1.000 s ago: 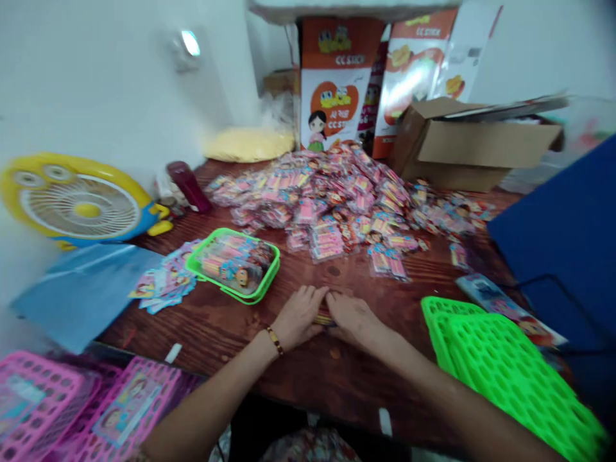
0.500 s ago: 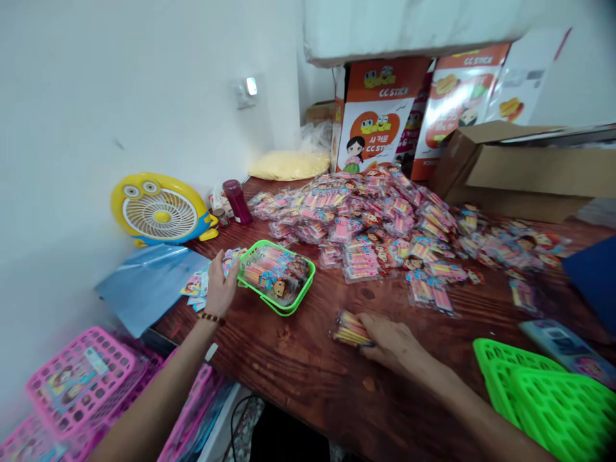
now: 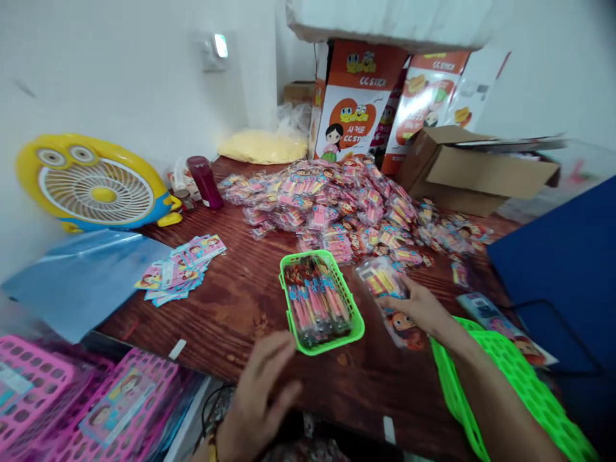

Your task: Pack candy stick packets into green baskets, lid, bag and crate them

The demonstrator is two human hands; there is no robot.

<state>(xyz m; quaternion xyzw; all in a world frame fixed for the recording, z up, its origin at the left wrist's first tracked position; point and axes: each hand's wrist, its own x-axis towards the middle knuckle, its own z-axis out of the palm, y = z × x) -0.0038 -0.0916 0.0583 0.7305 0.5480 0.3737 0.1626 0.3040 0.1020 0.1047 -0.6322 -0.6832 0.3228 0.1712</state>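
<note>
A small green basket (image 3: 359,324) stands on the table, with packets of pink and yellow sticks (image 3: 315,301) lying in it in a row. My left hand (image 3: 262,391) hovers near the table's front edge, just below the basket, with its fingers apart and nothing in it. To the right of the basket, my right hand (image 3: 421,307) grips a clear packet of candy sticks (image 3: 382,279) with yellow sticks and a cartoon figure printed on it. Whether it holds one packet or more, I cannot tell. Behind the basket spreads a heap of similar packets (image 3: 332,192).
Printed cards (image 3: 185,266) lie at left beside a blue plastic sheet (image 3: 86,269) and a yellow fan (image 3: 101,186). Stacked green baskets (image 3: 524,378) stand at right, pink baskets (image 3: 129,404) at lower left. An opened carton (image 3: 476,173) and a purple bottle (image 3: 205,183) are farther back.
My left hand has left the green basket's left side and come down toward the table edge. The basket is turned and closer to my right hand, which has moved its packet up and right. The view has shifted.
</note>
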